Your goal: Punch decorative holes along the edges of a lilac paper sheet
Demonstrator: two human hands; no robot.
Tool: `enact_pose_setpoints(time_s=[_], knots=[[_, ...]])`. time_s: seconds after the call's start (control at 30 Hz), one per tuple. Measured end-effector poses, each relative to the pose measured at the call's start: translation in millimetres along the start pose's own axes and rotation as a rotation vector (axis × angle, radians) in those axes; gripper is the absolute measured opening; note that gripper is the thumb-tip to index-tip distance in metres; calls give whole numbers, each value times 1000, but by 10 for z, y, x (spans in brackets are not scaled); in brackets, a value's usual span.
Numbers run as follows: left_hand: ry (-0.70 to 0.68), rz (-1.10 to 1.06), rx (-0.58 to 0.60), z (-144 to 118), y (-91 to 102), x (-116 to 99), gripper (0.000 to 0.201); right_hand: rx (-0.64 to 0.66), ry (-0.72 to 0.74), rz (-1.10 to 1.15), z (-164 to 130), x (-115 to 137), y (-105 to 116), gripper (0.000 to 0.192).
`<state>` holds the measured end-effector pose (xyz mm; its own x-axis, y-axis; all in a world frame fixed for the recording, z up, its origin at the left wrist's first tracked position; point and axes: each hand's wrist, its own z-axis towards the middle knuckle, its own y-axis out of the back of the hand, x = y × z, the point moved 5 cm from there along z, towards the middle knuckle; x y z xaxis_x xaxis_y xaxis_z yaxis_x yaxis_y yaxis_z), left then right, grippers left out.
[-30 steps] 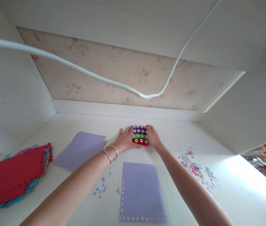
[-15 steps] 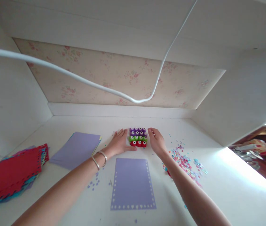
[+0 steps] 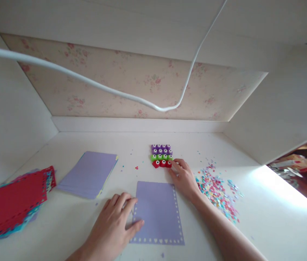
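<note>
"What's nearest?"
"The left hand (image 3: 115,219), thumb and fingers apart, over the left edge of a purple sheet (image 3: 157,212) punched along three sides."
"And the right hand (image 3: 184,179)?"
"Fingertips at the rightmost red craft punch (image 3: 168,164), front row; whether they grip it, I can't tell."
"Beyond?"
"Green punches (image 3: 162,157), then two purple rows (image 3: 161,149), top markings too small to read."
</note>
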<state>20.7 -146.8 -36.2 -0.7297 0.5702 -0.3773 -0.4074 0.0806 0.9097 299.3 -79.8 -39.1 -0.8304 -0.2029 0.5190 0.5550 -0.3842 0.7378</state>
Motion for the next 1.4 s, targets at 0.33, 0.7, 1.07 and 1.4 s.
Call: enact_pose_setpoints(time_s=[0.33, 0.7, 1.07, 1.4], knots=[[-97, -4, -77, -50, 114, 193, 50, 13, -157, 7, -60, -112, 130, 28], [72, 92, -59, -32, 77, 210, 37, 133, -527, 954, -304, 180, -72, 50], [-127, -1, -56, -9, 57, 291, 44, 331, -789, 1399, -382, 329, -118, 41], [84, 206, -192, -88, 156, 263, 37, 315, -785, 1538, -398, 383, -116, 36]])
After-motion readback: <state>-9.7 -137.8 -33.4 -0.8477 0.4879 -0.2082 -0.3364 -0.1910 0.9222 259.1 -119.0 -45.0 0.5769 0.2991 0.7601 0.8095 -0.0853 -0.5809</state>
